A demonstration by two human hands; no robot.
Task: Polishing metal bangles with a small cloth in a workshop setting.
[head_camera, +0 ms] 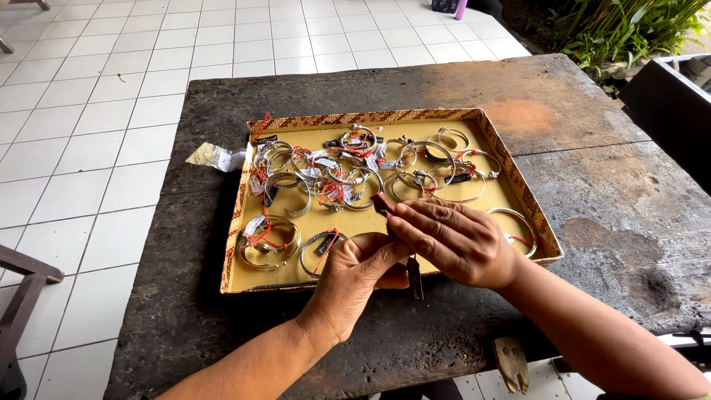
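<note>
While both hands meet over the tray point(529, 198), right hand point(455, 241) pinches a small dark red piece point(383, 204). Left hand point(355, 278) is curled shut; contents hidden. Bracelets point(355, 174) fill the tray.

small white paper tags point(317, 156) on red strings lie among the bracelets in the tray point(511, 169), most bunched at its upper left and middle. a few black rectangular tags point(270, 194) sit between them. just off the tray's upper left corner, a crumpled clear plastic packet point(212, 156) lies at the table edge.
</note>
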